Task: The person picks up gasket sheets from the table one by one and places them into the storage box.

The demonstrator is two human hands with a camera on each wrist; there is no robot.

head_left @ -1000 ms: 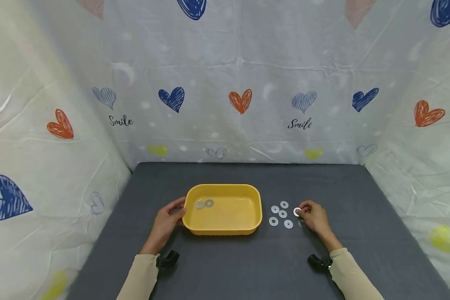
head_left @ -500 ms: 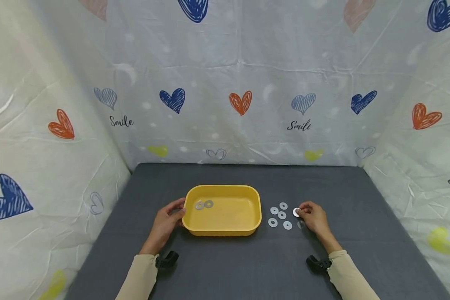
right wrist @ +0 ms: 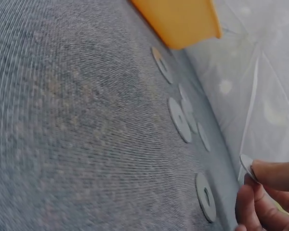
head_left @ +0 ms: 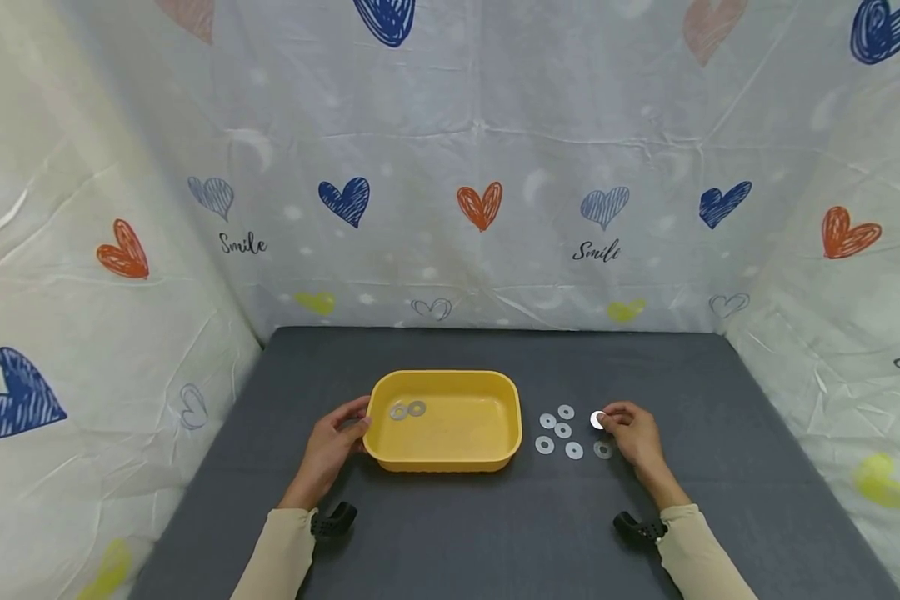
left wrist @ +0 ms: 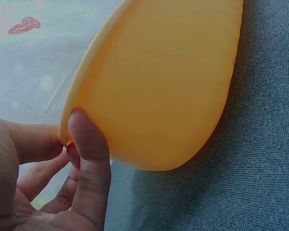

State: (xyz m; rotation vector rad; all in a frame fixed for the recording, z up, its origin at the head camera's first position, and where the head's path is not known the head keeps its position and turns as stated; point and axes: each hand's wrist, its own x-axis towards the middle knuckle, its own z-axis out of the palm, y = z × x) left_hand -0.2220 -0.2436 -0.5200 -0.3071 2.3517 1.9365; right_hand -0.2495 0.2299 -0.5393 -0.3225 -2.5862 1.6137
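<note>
A yellow rectangular tub (head_left: pixel 444 457) stands on the dark grey cloth. My left hand (head_left: pixel 330 447) grips its left end; in the left wrist view the thumb (left wrist: pixel 88 139) and fingers pinch the tub's rim (left wrist: pixel 82 72). Two washers (head_left: pixel 407 410) lie inside, toward the left. To the tub's right, my right hand (head_left: pixel 636 437) pinches one flat metal washer (head_left: pixel 597 420) between thumb and fingertips. The right wrist view shows this washer (right wrist: pixel 247 165) raised above the cloth. Several more washers (head_left: pixel 562 430) lie loose between tub and hand, and another washer (head_left: pixel 602 450) lies just below the hand.
The grey cloth-covered table (head_left: pixel 450 542) reaches back to a pale curtain (head_left: pixel 420 108) printed with hearts and the word Smile. More curtain hangs along both sides. A black strap device (head_left: pixel 335 520) sits at the left wrist and a similar device (head_left: pixel 640 527) at the right.
My right hand has shifted slightly right with the pinched washer, and the washer below the hand now shows more fully. The left hand and the tub have stayed put.
</note>
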